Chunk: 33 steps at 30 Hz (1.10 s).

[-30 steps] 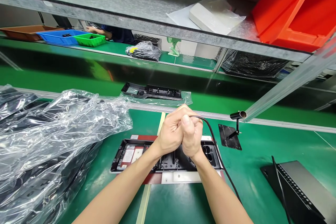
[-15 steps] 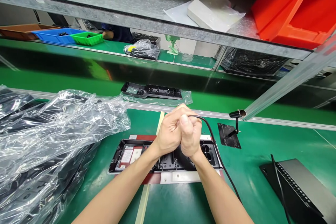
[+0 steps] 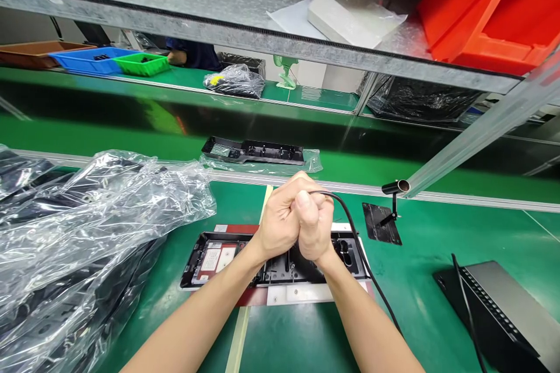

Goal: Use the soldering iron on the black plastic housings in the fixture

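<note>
Both my hands are closed and pressed together above a long black plastic housing (image 3: 273, 273). A black cable (image 3: 347, 215) comes out from between my fingers, arches to the right and runs down past my right forearm. My left hand (image 3: 280, 218) is clenched against my right hand (image 3: 315, 224), its fingers curled at the cable's end. The right thumb lies on top of that grip. What the cable's end looks like is hidden inside my fingers. The housing lies open side up on a red and white fixture (image 3: 301, 294), with a white label at its left.
Clear plastic bags (image 3: 100, 204) with black parts fill the left. Behind my hands, another black housing (image 3: 254, 151) lies on plastic film. At right are a post with a small tube (image 3: 396, 187) and a black panel (image 3: 485, 303). A metal shelf (image 3: 196, 17) with a red bin (image 3: 494, 17) hangs overhead.
My grip on the cable stays much the same, with the hands shifting very slightly left. The whole view has moved a little.
</note>
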### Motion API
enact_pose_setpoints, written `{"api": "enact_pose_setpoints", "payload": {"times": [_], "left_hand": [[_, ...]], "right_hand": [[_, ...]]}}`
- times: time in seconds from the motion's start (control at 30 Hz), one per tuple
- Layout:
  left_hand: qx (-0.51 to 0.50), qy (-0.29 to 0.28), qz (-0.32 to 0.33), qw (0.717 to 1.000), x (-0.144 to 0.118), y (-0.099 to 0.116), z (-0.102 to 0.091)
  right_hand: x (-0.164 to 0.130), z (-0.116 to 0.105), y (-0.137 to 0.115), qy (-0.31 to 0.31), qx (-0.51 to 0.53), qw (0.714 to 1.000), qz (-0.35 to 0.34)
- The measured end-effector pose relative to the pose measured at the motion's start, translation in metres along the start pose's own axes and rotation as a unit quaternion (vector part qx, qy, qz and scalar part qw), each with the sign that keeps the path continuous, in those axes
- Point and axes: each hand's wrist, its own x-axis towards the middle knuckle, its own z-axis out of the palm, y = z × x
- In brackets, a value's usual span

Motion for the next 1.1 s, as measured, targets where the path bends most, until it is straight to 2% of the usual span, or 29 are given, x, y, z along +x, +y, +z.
{"api": "enact_pose_setpoints", "payload": {"times": [1.1], "left_hand": [[-0.006, 0.000, -0.012, 1.000, -0.0018, -0.0006, 0.0006]], "right_hand": [[-0.0005, -0.0001, -0.0028, 0.004, -0.011, 1.000, -0.009]]}}
